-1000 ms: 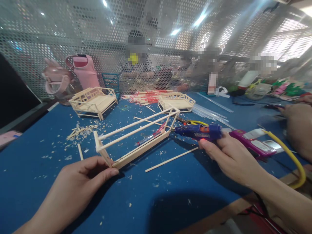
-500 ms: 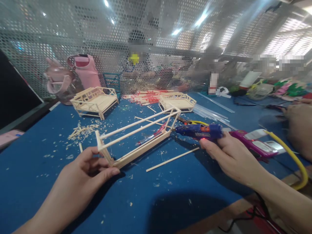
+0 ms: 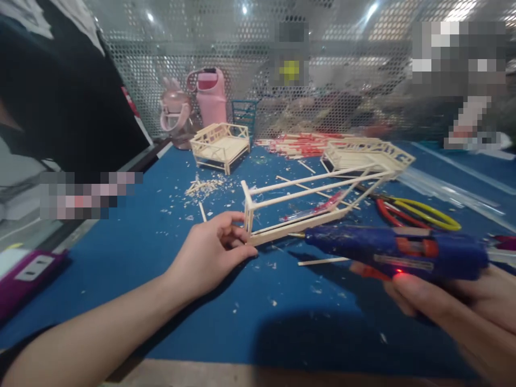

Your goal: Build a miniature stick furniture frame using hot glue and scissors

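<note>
A long frame of thin wooden sticks [image 3: 310,196] lies on the blue table [image 3: 133,252]. My left hand [image 3: 212,252] pinches its near left corner post, fingers closed on the wood. My right hand [image 3: 455,309] grips a blue hot glue gun [image 3: 397,252] with a red light lit on its underside. The gun's nozzle points left and sits close to the frame's lower front rail. A loose stick [image 3: 322,261] lies just under the nozzle.
Two finished miniature stick sofas stand further back, one [image 3: 220,145] at the left, one [image 3: 368,153] at the right. Red-and-yellow scissors [image 3: 419,212], a pile of sticks [image 3: 300,144], wood shavings [image 3: 203,187], pink bottles [image 3: 209,97] and a mesh screen [image 3: 342,64] surround the work. A purple object [image 3: 24,277] lies at the left.
The view has swung left and closer. My right hand has brought the glue gun nearer, nozzle now by the frame's front rail. My left hand keeps the frame's corner.
</note>
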`<state>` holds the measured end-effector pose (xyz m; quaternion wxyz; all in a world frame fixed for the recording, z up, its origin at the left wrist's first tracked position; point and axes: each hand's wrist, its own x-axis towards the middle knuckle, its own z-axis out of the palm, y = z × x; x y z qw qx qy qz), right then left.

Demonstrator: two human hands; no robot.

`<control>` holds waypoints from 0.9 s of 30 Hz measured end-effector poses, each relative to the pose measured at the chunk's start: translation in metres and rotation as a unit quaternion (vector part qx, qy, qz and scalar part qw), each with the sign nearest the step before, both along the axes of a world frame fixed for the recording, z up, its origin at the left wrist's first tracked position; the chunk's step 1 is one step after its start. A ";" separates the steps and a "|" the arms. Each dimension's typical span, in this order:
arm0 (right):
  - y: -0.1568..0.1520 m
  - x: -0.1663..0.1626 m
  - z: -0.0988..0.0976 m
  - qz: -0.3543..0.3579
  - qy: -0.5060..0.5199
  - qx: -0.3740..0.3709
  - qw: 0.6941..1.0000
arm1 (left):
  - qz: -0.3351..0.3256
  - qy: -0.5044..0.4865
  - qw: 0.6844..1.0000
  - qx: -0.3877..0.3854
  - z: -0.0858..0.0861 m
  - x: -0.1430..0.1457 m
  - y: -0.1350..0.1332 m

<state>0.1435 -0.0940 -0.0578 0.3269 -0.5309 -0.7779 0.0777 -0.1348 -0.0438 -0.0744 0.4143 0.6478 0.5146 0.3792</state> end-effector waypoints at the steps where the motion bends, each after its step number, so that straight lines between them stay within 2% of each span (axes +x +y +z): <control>1: 0.003 -0.008 0.002 0.038 -0.013 0.003 0.999 | -0.002 -0.002 1.000 0.002 -0.001 0.000 0.000; 3: 0.008 -0.022 0.007 0.095 -0.033 0.016 0.995 | -0.008 -0.004 1.000 0.003 -0.002 0.000 0.000; 7: 0.013 -0.039 0.013 0.123 -0.033 0.026 0.992 | -0.017 -0.007 1.000 0.001 -0.004 0.000 0.000; 27: 0.016 -0.051 0.012 0.120 -0.040 0.040 0.991 | -0.017 0.023 0.999 0.019 -0.002 0.000 -0.001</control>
